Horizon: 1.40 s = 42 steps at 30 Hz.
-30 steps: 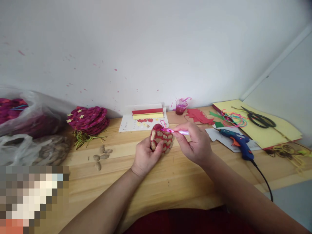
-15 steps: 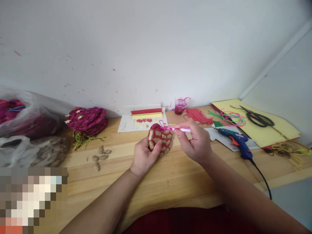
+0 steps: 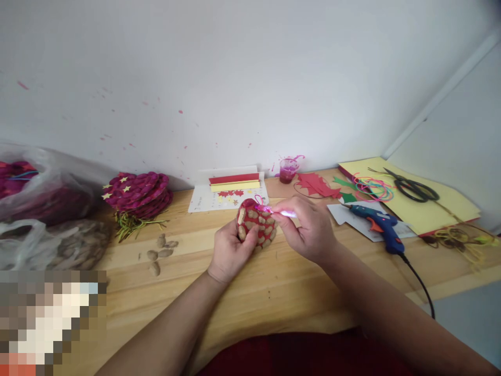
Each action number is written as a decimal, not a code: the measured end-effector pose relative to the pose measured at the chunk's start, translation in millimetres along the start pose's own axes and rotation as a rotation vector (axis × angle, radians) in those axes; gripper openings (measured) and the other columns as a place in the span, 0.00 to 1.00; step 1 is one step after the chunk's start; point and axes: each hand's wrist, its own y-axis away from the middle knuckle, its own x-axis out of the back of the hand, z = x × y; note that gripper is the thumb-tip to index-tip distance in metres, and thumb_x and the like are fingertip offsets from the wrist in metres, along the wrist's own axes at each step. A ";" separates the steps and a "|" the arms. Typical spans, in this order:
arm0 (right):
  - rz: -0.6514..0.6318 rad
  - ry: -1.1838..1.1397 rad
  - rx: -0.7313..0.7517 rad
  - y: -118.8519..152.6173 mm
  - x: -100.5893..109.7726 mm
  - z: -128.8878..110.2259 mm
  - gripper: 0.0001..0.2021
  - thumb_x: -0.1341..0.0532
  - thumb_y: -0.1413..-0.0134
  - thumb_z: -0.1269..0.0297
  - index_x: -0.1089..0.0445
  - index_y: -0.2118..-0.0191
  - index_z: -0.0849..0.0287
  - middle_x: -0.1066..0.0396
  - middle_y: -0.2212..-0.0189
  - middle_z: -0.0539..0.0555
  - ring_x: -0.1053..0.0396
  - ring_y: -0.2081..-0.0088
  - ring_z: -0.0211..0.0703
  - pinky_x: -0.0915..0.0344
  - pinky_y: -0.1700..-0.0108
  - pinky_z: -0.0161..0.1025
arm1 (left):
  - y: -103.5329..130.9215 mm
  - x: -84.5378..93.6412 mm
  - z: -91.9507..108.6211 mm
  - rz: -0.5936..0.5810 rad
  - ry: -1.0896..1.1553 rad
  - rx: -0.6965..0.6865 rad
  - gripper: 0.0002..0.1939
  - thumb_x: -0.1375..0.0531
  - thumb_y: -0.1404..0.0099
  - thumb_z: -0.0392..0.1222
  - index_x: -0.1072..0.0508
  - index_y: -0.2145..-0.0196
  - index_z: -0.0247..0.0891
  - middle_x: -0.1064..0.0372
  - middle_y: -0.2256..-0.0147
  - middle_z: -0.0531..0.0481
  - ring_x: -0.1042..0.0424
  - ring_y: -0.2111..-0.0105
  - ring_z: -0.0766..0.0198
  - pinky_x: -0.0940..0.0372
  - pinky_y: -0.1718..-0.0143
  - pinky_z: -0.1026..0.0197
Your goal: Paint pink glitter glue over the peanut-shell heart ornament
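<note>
Peanut-covered piece (image 3: 266, 221): held over the worktop (image 3: 203, 308), between the two hands; tan peanuts on a red base; rear face hidden.
Left hand (image 3: 230, 251): fingers closed on the piece; thumb across its front, the other fingers largely hidden behind it.
Right hand (image 3: 311, 230): fingers pinched together on the brush (image 3: 288, 213); fingertips partly overlap the handle.
Brush tip: pink, at the upper right edge of the piece; exact contact cannot be determined.
Pink loop (image 3: 259, 199): above the top edge; attachment point unclear.
Cup (image 3: 288, 173): near the wall, dark pink liquid inside; level hard to read.
Glue gun (image 3: 385, 224): right side, nozzle toward the hands; its cord (image 3: 421, 283) passes out of sight at the worktop edge.
Plastic bag (image 3: 57, 159): cut off at left; contents blurred by the film.
Lower left corner (image 3: 47, 324): coarse squares; contents illegible.
</note>
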 end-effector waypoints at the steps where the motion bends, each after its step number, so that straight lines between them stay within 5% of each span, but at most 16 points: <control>1: -0.010 -0.004 0.005 0.0 0.4 -0.2 0.05 0.38 0.35 0.72 0.30 0.58 0.55 0.21 0.67 0.52 0.24 0.64 0.44 0.27 0.61 0.39 | -0.1 0.2 -0.1 -0.002 0.002 0.006 0.11 0.36 0.36 0.47 0.26 0.72 0.38 0.31 0.78 0.54 0.37 0.77 0.66 0.39 0.73 0.64; 35: -0.031 -0.026 -0.022 -0.7 2.0 1.2 0.03 0.38 0.34 0.71 0.30 0.59 0.55 0.21 0.67 0.52 0.24 0.65 0.43 0.28 0.61 0.38 | -2.3 1.3 -6.3 -0.032 0.205 0.181 0.15 0.35 0.37 0.53 0.23 0.67 0.35 0.24 0.72 0.49 0.30 0.73 0.63 0.32 0.68 0.61; 42: -0.037 -0.012 -0.033 -1.1 1.7 -0.4 0.03 0.39 0.34 0.71 0.30 0.59 0.55 0.21 0.67 0.52 0.23 0.65 0.43 0.28 0.61 0.38 | -1.8 2.1 -0.2 -0.015 0.114 0.134 0.14 0.35 0.38 0.51 0.25 0.71 0.36 0.30 0.77 0.53 0.37 0.77 0.66 0.36 0.73 0.64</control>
